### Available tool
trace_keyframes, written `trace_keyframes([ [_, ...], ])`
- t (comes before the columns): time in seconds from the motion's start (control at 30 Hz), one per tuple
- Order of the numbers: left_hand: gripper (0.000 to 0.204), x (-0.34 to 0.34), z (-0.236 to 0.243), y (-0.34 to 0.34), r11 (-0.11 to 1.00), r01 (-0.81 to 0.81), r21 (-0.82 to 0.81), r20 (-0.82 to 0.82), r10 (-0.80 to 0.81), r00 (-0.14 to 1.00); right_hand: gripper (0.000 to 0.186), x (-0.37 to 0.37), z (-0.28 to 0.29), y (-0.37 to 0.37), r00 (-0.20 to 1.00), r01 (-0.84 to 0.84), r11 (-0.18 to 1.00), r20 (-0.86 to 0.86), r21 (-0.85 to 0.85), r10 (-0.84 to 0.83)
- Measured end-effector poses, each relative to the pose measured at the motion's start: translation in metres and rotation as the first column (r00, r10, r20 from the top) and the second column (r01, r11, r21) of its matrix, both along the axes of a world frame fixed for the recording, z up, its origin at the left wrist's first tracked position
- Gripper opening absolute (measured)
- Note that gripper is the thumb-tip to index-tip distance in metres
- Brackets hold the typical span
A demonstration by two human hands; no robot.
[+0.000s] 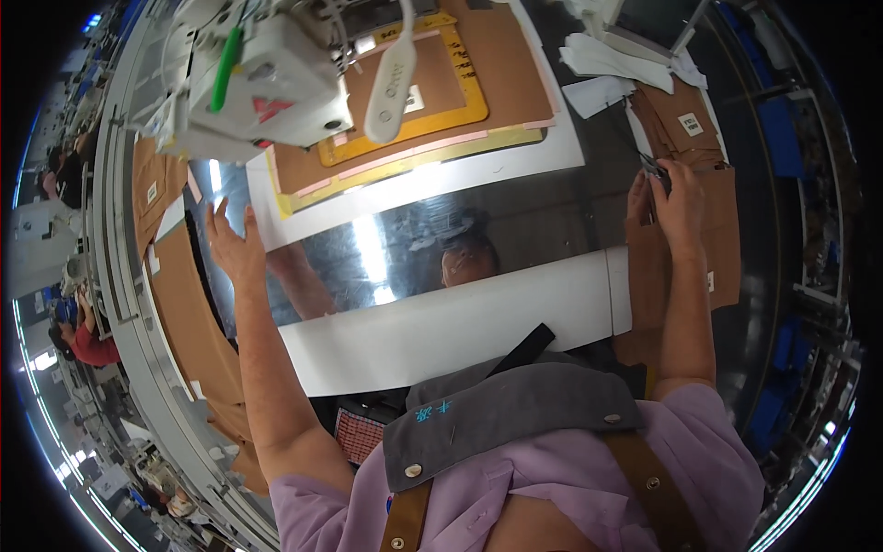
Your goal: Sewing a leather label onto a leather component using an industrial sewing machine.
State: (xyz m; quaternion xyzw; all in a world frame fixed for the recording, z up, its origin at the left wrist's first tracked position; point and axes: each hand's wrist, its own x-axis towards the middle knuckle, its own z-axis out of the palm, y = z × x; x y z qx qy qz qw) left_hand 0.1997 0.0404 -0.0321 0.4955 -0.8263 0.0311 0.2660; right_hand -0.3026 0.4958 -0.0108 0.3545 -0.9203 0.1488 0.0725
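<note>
My left hand (232, 247) hovers over the left side of the shiny metal tabletop (418, 230), fingers spread and holding nothing. At the right, my right hand (679, 204) is closed around what looks like a pair of small dark scissors (653, 167), partly hidden by the fingers. That hand rests at brown fabric pieces (719, 235) by the table's right side. In front of me, beneath the sewing machine head (267, 87), lies a yellow template frame (474, 103) on a brown fabric panel (520, 78) with pink strips along its edge.
A white sheet (543, 152) lies under the panel. More brown pieces (189, 294) hang along the left edge. White fabric scraps (612, 64) and stacked brown pieces (671, 124) sit at the far right. A white strip (460, 327) runs along the near edge. Another person (92, 345) is at far left.
</note>
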Motion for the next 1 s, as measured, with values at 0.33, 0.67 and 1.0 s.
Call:
trace_keyframes([
  [0.33, 0.056, 0.027, -0.034, 0.052, 0.937, -0.347, 0.037, 0.149, 0.338, 0.929, 0.049, -0.097, 0.019, -0.077, 0.984, -0.087, 0.898, -0.179, -0.431, 0.01],
  [0.67, 0.051, 0.03, -0.025, 0.058, 0.958, -0.278, 0.064, 0.13, 0.268, 0.955, 0.067, -0.161, -0.012, -0.14, 0.962, -0.032, 0.872, -0.253, -0.488, -0.106],
  [1.0, 0.04, -0.055, 0.02, 0.051, 0.921, 0.389, 0.019, 0.174, -0.386, 0.906, 0.035, 0.043, 0.019, -0.232, 0.704, -0.678, 0.638, -0.073, -0.365, 0.707],
])
